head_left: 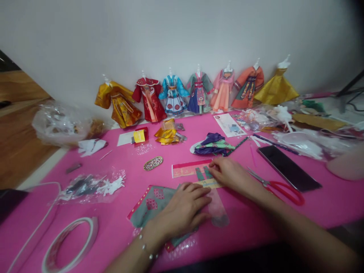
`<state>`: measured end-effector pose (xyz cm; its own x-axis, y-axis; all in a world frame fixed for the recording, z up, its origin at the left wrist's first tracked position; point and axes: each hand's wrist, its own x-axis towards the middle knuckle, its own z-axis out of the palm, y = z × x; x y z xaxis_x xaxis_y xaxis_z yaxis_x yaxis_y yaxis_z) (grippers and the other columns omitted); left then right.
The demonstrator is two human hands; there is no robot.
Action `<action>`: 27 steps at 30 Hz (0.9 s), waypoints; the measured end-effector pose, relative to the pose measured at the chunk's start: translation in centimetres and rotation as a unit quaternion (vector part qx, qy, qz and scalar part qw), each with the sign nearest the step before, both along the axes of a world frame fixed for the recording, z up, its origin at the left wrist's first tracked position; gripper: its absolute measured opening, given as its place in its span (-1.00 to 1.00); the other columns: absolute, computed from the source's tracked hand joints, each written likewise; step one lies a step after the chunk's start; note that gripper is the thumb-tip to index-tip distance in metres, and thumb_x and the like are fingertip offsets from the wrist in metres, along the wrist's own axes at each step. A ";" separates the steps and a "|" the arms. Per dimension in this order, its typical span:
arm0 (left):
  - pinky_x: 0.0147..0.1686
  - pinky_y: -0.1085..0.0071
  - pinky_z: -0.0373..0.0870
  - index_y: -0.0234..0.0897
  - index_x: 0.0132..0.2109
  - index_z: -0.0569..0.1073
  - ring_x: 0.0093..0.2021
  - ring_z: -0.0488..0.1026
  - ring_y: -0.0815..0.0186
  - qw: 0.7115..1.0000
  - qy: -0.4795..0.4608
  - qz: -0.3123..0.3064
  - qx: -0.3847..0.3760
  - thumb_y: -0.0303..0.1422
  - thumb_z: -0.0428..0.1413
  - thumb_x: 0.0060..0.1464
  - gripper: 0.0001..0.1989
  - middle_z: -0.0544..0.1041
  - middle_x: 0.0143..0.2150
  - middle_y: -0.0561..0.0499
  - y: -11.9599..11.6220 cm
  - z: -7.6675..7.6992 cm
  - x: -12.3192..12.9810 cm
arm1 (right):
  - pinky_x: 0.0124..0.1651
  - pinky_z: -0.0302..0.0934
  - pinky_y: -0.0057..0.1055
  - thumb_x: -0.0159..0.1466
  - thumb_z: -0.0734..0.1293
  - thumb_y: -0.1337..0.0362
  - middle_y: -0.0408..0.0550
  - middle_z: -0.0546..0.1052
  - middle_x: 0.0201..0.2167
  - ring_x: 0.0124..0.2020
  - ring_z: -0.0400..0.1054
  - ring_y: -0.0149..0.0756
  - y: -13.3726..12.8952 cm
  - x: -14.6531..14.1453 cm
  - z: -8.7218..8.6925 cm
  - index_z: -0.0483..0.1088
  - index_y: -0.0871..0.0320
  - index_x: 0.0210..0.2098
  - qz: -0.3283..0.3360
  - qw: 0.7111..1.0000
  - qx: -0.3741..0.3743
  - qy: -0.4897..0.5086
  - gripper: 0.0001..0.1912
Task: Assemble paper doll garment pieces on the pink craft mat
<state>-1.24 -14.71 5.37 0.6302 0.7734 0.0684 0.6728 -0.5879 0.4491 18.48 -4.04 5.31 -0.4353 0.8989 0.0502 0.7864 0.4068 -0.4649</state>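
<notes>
My left hand (pixel 184 206) lies flat with its fingers spread over a grey-green fabric piece (pixel 146 206) with a red dotted edge and pink patches, partly hidden beneath the palm. My right hand (pixel 227 172) is bent at a pink-and-peach fabric strip (pixel 184 170), its thumb and index finger close together. Two small green strips (pixel 200 174) lie by its fingertips; what it pinches, if anything, is too small to make out. A yellow strip (pixel 209 182) passes between the hands. Below it lies a pale translucent strip (pixel 218 210).
Red-handled scissors (pixel 284 189) and a black phone (pixel 289 167) lie at right. A tape roll (pixel 92 235) is at front left, near a plastic bag of parts (pixel 91 187). Folded purple-green fabric (pixel 213 144) sits beyond my hands. Several dressed doll forms (pixel 173 94) line the wall.
</notes>
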 end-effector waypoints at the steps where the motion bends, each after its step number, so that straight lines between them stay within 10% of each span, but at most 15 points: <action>1: 0.23 0.03 0.22 -0.19 0.15 0.44 0.24 0.31 0.07 1.000 0.002 -0.001 0.001 -0.21 0.10 0.27 -0.65 0.43 0.27 -0.08 0.0 0.0 0.0 | -0.41 0.05 -0.40 0.30 0.28 0.24 -0.01 0.59 -0.42 -0.42 0.43 -0.21 0.2 -0.5 -0.2 0.53 0.14 -0.33 -0.002 1.000 -0.001 -0.006 -0.81; 11: 0.26 0.07 0.15 -0.22 0.16 0.41 0.27 0.27 0.07 1.000 0.015 -0.011 0.000 -0.21 0.08 0.29 -0.64 0.39 0.30 -0.07 0.0 -0.1 -0.2 | -0.41 0.00 -0.40 0.31 0.24 0.24 -0.04 0.55 -0.45 -0.45 0.35 -0.27 1.2 -0.5 -2.1 0.45 0.13 -0.37 -0.019 0.999 -0.010 0.041 -0.80; 21: 0.24 0.06 0.13 -0.20 0.16 0.39 0.25 0.29 0.09 1.000 0.015 -0.009 0.003 -0.17 0.05 0.30 -0.64 0.39 0.30 -0.06 -0.3 0.1 -0.3 | -0.34 0.18 -0.40 0.33 0.19 0.09 -0.10 0.53 -0.44 -0.40 0.39 -0.27 0.6 1.8 -0.2 0.39 0.13 -0.38 -0.018 0.980 -0.038 0.196 -0.71; 27: 0.28 0.09 0.08 -0.17 0.17 0.38 0.27 0.26 0.14 1.000 0.017 -0.005 0.007 -0.12 0.02 0.32 -0.62 0.38 0.31 0.00 -0.2 -0.3 -0.4 | -0.39 0.14 -0.43 0.25 0.31 0.05 -0.14 0.50 -0.50 -0.49 0.31 -0.36 -1.8 4.9 1.3 0.39 0.14 -0.42 0.037 0.926 -0.253 0.278 -0.71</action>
<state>-1.62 -14.95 5.05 0.6396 0.7665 0.0579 0.6818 -0.6005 0.4179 23.39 -5.89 6.60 -0.5299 0.8373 -0.1342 0.3461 0.0691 -0.9356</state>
